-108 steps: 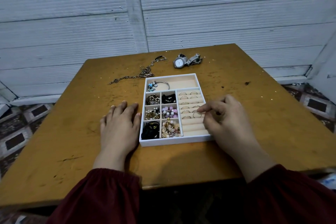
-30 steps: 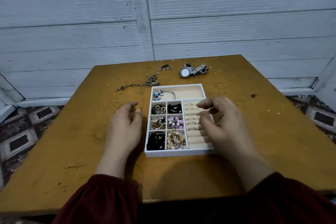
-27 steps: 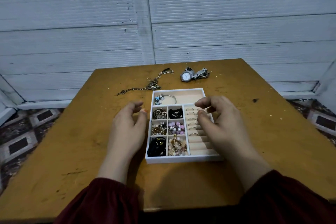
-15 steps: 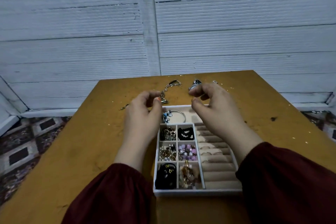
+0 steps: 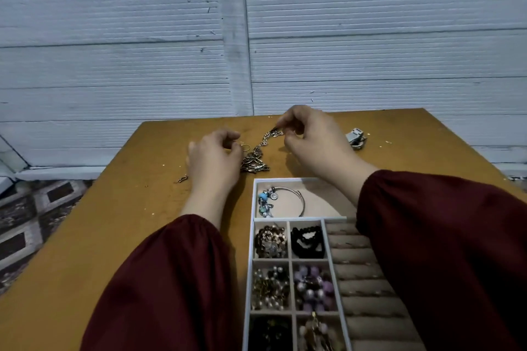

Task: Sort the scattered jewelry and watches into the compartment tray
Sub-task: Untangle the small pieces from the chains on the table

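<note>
R hand point(image 5: 310, 141) pinches one end of the chain necklace point(image 5: 253, 163) w/ thumb + forefinger, just above frame center; L hand point(image 5: 214, 162) is curled beside the bunched pendant, can't tell if it grips. Chain looks light, limp, snag-prone w/ a heavier pendant clump, so prob best lifted at both ends or scooped at the clump, not dragged. Compartment tray point(image 5: 253, 239) is near at lower center, w/ room in the long top slot beside the bangle point(image 5: 288, 199); watch point(image 5: 355, 138) lies apart at upper right, near the counter point(image 5: 114, 236) far edge.
</note>
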Demonstrator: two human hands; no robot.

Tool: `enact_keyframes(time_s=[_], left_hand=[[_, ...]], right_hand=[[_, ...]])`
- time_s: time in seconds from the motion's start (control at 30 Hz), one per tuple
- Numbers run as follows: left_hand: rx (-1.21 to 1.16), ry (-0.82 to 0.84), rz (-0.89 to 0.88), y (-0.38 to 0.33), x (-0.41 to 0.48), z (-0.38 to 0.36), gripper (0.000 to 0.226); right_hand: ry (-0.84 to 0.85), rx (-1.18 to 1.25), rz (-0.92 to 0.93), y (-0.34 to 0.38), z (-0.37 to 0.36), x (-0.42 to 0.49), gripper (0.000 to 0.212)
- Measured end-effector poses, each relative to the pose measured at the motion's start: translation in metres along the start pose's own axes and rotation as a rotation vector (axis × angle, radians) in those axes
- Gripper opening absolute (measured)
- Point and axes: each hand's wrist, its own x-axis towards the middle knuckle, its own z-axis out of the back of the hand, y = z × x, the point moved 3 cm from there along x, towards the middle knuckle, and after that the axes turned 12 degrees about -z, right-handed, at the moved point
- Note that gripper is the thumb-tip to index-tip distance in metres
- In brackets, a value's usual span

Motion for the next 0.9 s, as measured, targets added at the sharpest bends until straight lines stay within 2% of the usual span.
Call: enact_keyframes(time_s=[0.17,0.3,0.67,0.9], left_hand=[[0.22,0.159,-0.032,0.002,0.016,-0.014,0.025],[0.274,0.241,-0.039,0.009,0.017,-0.02,0.025],[0.306,0.251,-0.013,0.009,0.015,-0.019,0.023],[0.305,0.243,0.006,0.009,0.014,-0.02,0.022]], right_hand=[[-0.017,-0.137,-0.011,-0.004,-0.006,0.033,0.024],[-0.02,-0.243,-0.045,-0.007,-0.015,0.055,0.025],[0.096,-0.707,0.016,-0.024,-0.045,0.075,0.038],[0.08,-0.838,0.08,-0.025,-0.052,0.077,0.037]])
